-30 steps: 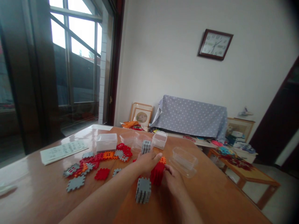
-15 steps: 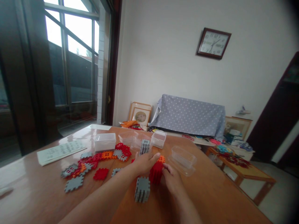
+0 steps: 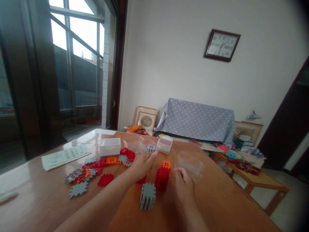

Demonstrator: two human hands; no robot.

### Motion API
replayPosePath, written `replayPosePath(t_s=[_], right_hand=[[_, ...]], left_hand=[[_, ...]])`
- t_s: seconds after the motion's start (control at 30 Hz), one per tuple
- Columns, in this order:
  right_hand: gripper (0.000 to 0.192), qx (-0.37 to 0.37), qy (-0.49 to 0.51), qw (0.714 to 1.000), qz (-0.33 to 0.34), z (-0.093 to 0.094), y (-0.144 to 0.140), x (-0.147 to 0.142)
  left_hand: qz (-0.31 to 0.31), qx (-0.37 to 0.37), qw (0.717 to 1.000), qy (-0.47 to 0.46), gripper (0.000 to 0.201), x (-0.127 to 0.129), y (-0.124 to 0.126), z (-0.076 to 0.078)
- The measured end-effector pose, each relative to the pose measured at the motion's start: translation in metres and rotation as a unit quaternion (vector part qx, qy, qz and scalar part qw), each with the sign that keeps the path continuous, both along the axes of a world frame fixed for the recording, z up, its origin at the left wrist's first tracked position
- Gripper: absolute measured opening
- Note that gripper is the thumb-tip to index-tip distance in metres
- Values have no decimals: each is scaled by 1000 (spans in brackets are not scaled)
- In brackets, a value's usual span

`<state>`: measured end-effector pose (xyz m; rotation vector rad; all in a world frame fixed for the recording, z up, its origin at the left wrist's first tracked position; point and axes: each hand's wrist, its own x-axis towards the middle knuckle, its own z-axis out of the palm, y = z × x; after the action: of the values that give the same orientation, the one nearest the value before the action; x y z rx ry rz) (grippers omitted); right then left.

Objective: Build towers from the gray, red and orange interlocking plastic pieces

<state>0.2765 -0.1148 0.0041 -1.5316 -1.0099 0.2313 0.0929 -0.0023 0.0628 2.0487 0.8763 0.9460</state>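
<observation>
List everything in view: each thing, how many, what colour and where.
table: one, brown wood, foreground.
grey cube: one, near table edge, between the hands.
red cube: one, behind the grey cube.
orange cube: one, behind the red cube.
loose tiles: many, grey, red, orange, flat on table left.
clear boxes: several, far side of the table and right of the cubes.
paper sheet: one, white, printed, table left.
clock: one, brown frame, wall.
dotted cloth: one, grey, over furniture at the wall.
low table: one, wood, right.
left hand: open, on the tiles.
right hand: open, beside the red cube.
</observation>
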Motion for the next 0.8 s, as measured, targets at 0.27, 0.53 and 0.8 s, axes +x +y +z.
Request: replayPosePath(t_s=[0.27, 0.53, 0.8], right_hand=[[41, 45, -27, 989, 139, 6, -19, -61], [42, 72, -195, 948, 241, -7, -27, -107], [40, 85, -243, 939, 228, -27, -19, -103]], left_hand=[[72, -34, 993, -93, 53, -84, 13, -1], [267, 39, 963, -13, 38, -153, 40, -25], [231, 83, 955, 165, 26, -122, 77, -52]])
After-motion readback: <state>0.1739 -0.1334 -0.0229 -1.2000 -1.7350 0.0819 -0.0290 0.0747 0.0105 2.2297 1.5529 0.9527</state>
